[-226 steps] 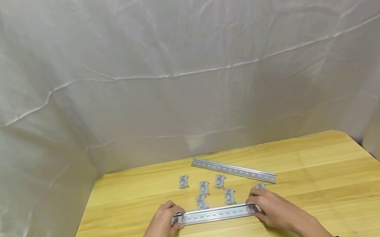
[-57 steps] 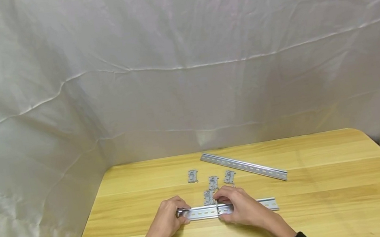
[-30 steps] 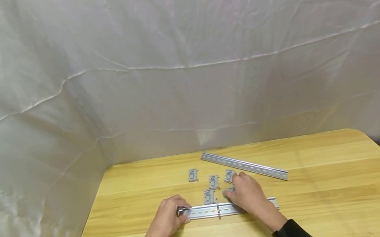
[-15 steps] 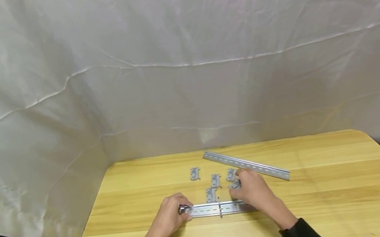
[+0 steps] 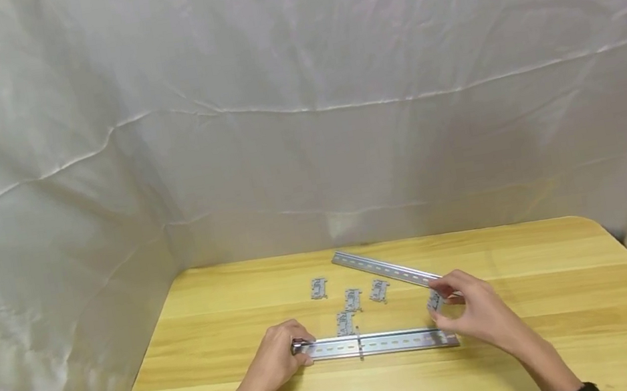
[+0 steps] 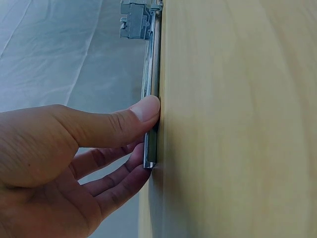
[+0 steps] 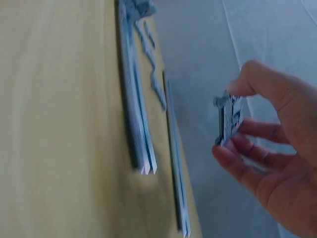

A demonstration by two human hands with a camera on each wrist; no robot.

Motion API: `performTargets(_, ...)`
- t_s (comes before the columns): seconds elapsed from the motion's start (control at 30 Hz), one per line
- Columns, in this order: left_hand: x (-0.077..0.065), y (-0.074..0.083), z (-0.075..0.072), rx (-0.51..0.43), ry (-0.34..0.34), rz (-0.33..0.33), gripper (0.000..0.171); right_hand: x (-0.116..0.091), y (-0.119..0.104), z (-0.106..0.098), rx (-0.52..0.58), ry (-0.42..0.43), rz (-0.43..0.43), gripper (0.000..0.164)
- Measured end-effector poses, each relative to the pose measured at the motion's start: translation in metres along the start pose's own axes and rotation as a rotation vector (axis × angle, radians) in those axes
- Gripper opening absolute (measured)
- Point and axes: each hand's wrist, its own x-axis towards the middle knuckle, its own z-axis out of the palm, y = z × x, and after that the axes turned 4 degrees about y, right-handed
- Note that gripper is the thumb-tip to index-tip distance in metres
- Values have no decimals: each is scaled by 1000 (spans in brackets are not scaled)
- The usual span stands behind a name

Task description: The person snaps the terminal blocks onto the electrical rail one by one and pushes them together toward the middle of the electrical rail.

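A slotted metal DIN rail [image 5: 402,340] lies lengthwise near the front of the table. At its left end my left hand [image 5: 277,356] grips it, thumb on the near edge and fingers on the far edge, as the left wrist view shows. One grey terminal block [image 6: 134,21] stands upright across the rail, left of its middle. My right hand [image 5: 476,309] pinches another grey terminal block [image 7: 229,119] between thumb and fingertips, raised off the table above the rail's right end. Several more terminal blocks [image 5: 353,299] lie flat just behind the rail.
A second DIN rail [image 5: 382,268] lies slanted at the back, its right end partly covered by my right hand. The wooden table [image 5: 547,295] is enclosed by a grey cloth curtain [image 5: 286,172] at the back and sides.
Earlier both hands held the rail's ends; then a terminal block went onto it under my right hand. Since then my right hand has picked up another block and carried it right. Left hand stays put.
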Motion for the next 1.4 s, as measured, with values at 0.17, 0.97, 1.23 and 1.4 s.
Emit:
performTargets(0.17,-2,-1,1,4,-5,-9,26,-17,18,-8,36,-38,-43,46)
performTargets(0.97,1,0,-1,-5,-9,-28,27,-35,37,-19,215,-292,21,49)
performTargets(1.23,0,-1,-1,11,2,-16,26,-34,39,-15,233,-276,30,48)
performTargets(1.4,1,0,0,10,2,-6,26,-35,39,-10,310,-282,46,48)
